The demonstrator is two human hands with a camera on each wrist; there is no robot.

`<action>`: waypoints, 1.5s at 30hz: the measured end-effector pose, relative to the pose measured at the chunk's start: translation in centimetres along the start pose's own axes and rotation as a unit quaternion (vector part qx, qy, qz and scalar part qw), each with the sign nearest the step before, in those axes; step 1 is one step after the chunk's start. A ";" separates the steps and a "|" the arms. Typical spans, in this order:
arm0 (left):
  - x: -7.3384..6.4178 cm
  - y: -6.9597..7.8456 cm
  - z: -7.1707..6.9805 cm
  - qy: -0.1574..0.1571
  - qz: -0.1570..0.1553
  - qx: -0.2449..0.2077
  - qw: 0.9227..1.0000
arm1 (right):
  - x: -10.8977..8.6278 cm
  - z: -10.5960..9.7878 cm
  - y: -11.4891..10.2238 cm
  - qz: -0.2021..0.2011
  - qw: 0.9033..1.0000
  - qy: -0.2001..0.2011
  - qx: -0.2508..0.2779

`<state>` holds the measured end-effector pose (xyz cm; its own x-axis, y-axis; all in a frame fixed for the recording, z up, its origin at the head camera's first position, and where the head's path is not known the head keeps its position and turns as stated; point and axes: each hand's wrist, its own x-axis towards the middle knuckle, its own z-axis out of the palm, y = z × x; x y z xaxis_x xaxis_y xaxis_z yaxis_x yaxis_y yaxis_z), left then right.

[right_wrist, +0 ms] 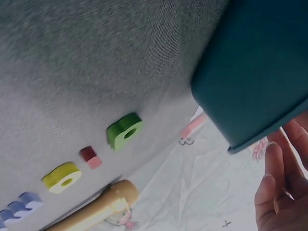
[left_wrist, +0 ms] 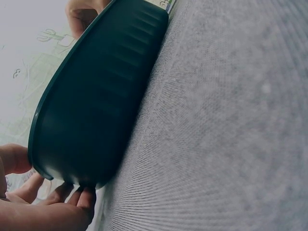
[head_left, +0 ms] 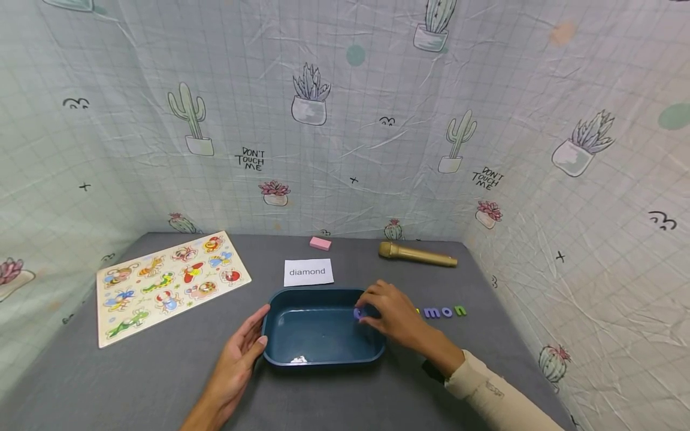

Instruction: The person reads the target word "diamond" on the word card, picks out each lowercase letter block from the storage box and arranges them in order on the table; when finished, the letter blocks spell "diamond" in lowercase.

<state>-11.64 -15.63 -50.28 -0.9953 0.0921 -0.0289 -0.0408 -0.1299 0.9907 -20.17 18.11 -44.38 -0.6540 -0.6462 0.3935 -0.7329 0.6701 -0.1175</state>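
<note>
A dark teal rectangular tray sits on the table, its walls raised. My left hand rests against its left end; in the left wrist view the fingertips touch the outer wall, with the thumb at the rim. Over the tray's right end, my right hand pinches a small purple letter between thumb and fingertips. That letter is hidden in the right wrist view. Right of the tray lie a green letter, a red letter, a yellow letter and a purple letter m, in a row.
The row continues with a purple o and a green n. Behind the tray are a card reading "diamond" and a pink block. A gold microphone lies back right, an insect puzzle board at left.
</note>
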 end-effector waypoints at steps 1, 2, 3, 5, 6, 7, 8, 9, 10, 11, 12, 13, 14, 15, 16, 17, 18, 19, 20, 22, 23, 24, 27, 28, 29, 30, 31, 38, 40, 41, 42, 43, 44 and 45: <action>0.0 0.0 0.0 0.000 0.000 0.001 1.000 | -0.1 -0.1 0.1 -0.001 1.000 0.005 0.000; 0.0 0.0 0.0 0.001 -0.003 0.002 1.000 | -0.2 -0.2 0.2 -0.002 1.000 0.010 -0.002; 0.0 0.0 0.0 0.001 -0.003 0.003 1.000 | -0.3 -0.2 0.3 -0.004 1.000 0.015 -0.003; 0.0 0.0 0.1 0.002 -0.005 0.004 1.000 | -0.5 -0.3 0.5 -0.004 1.000 0.024 -0.002; 0.0 0.0 0.1 0.002 -0.005 0.005 1.000 | -0.6 -0.4 0.6 -0.005 1.000 0.029 -0.002; 0.0 0.0 0.1 0.002 -0.005 0.005 1.000 | -0.8 -0.4 0.7 -0.004 0.999 0.035 0.000; 0.0 0.0 0.1 0.002 -0.005 0.006 1.000 | -0.9 -0.5 0.8 -0.003 0.999 0.041 0.001; 0.0 0.0 0.1 0.002 -0.005 0.007 1.000 | -1.0 -0.5 1.0 -0.002 0.999 0.048 0.001; 0.0 0.0 0.1 0.003 -0.007 0.008 1.000 | -1.1 -0.6 1.1 -0.001 0.999 0.054 0.002; 0.0 0.0 0.1 0.003 -0.008 0.009 1.000 | -1.2 -0.6 1.2 -0.001 0.998 0.061 0.000; 0.0 0.1 0.1 0.003 -0.011 0.010 1.000 | -1.4 -0.7 1.4 0.000 0.998 0.067 -0.002; 0.0 0.1 0.2 0.003 -0.014 0.011 1.000 | -1.5 -0.7 1.6 0.002 0.997 0.072 0.000; 0.0 0.1 0.2 0.003 -0.017 0.012 1.000 | -1.6 -0.8 1.8 0.002 0.997 0.077 -0.002; 0.0 0.1 0.2 0.003 -0.017 0.012 1.000 | -1.7 -0.8 2.0 0.002 0.997 0.081 -0.003; 0.1 0.1 0.2 0.003 -0.018 0.012 1.000 | -1.8 -0.9 2.2 0.003 0.996 0.084 -0.004; 0.1 0.1 0.2 0.003 -0.018 0.012 1.000 | -2.0 -0.9 2.4 0.005 0.996 0.087 -0.005; 0.1 0.1 0.2 0.003 -0.016 0.011 1.000 | -2.1 -1.0 2.6 0.007 0.996 0.088 -0.005; 0.1 0.1 0.1 0.003 -0.014 0.010 1.000 | -2.3 -1.1 2.8 0.009 0.996 0.090 -0.005; 0.0 0.1 0.1 0.003 -0.010 0.009 1.000 | -2.5 -1.2 3.0 0.012 0.996 0.091 -0.007; 0.0 0.0 0.1 0.002 -0.005 0.008 1.000 | -2.9 -1.4 3.4 0.019 0.995 0.094 -0.008; 0.0 0.0 0.1 0.002 -0.002 0.006 1.000 | -3.1 -1.6 3.6 0.022 0.995 0.097 -0.008; 0.0 0.0 0.1 0.001 0.001 0.006 1.000 | -3.3 -1.7 3.8 0.024 0.995 0.101 -0.009; 0.1 0.1 0.2 0.000 0.006 0.006 1.000 | -3.9 -2.0 4.4 0.029 0.993 0.112 -0.017; 0.1 0.1 0.2 0.001 0.006 0.007 1.000 | -4.1 -2.2 4.6 0.031 0.993 0.115 -0.017; 0.1 0.1 0.2 0.001 0.005 0.007 1.000 | -4.3 -2.3 4.8 0.033 0.992 0.117 -0.020; 0.1 0.1 0.2 0.002 0.001 0.009 1.000 | -4.5 -2.4 5.0 0.036 0.992 0.118 -0.021; 0.1 0.2 0.2 0.002 -0.002 0.009 1.000 | -4.7 -2.6 5.2 0.039 0.992 0.119 -0.023; 0.0 0.1 0.1 0.003 -0.005 0.006 1.000 | -6.2 -3.1 6.8 0.056 0.989 0.127 -0.045; 0.0 0.1 0.1 0.003 -0.008 0.006 1.000 | -6.7 -3.2 7.2 0.059 0.989 0.130 -0.049; 0.1 0.1 0.1 0.003 -0.009 0.007 1.000 | -6.9 -3.3 7.3 0.060 0.988 0.131 -0.050; 0.1 0.1 0.1 0.002 -0.010 0.007 1.000 | -7.1 -3.3 7.5 0.062 0.988 0.133 -0.050; 0.1 0.1 0.1 0.002 -0.011 0.007 1.000 | -7.3 -3.4 7.6 0.063 0.988 0.135 -0.049; 0.1 0.1 0.1 0.002 -0.010 0.007 1.000 | -7.5 -3.4 7.8 0.066 0.987 0.136 -0.048; 0.1 0.1 0.1 0.002 -0.007 0.007 1.000 | -7.7 -3.5 7.9 0.069 0.987 0.136 -0.047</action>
<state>-11.69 -15.52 -50.19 -0.9950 0.0901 -0.0442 -0.0544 -0.1150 0.9919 -20.25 29.64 -45.14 -0.6622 -0.4325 0.6119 -0.6110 0.7844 -0.1068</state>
